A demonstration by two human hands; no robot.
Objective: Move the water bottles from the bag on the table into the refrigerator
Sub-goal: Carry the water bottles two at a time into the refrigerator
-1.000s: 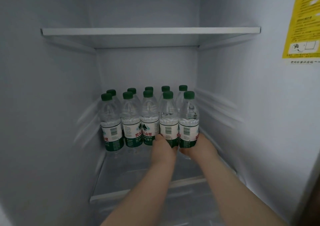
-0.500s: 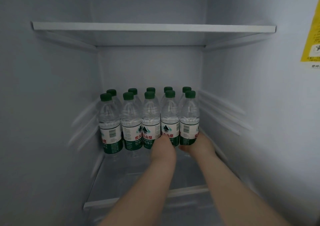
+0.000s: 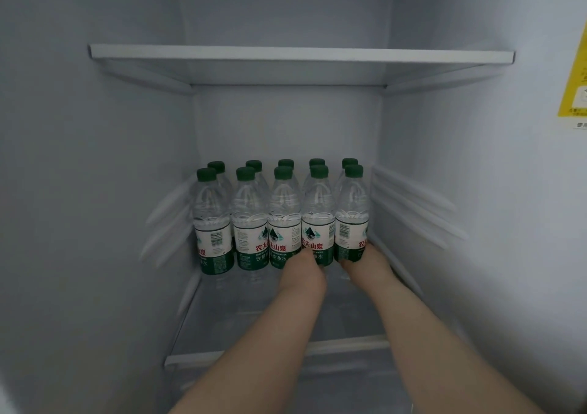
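Observation:
Several clear water bottles (image 3: pixel 249 216) with green caps and green-white labels stand upright in two rows at the back of a glass refrigerator shelf (image 3: pixel 241 321). My left hand (image 3: pixel 303 273) grips the lower part of the fourth front-row bottle (image 3: pixel 317 213). My right hand (image 3: pixel 365 262) grips the base of the rightmost front-row bottle (image 3: pixel 352 213), close to the right wall. The fingers of both hands are hidden behind the bottles. Both forearms reach in from the bottom of the view. The bag and the table are out of sight.
An upper shelf (image 3: pixel 301 54) with nothing on it spans the compartment above the bottles. Ribbed rails line the left wall (image 3: pixel 171 223) and right wall (image 3: pixel 413 210). A yellow sticker (image 3: pixel 576 73) is on the right wall. In front of the bottles the glass shelf is bare.
Both hands have pushed the two right front bottles deeper, into line with the front row. The view has moved closer and a little to the left.

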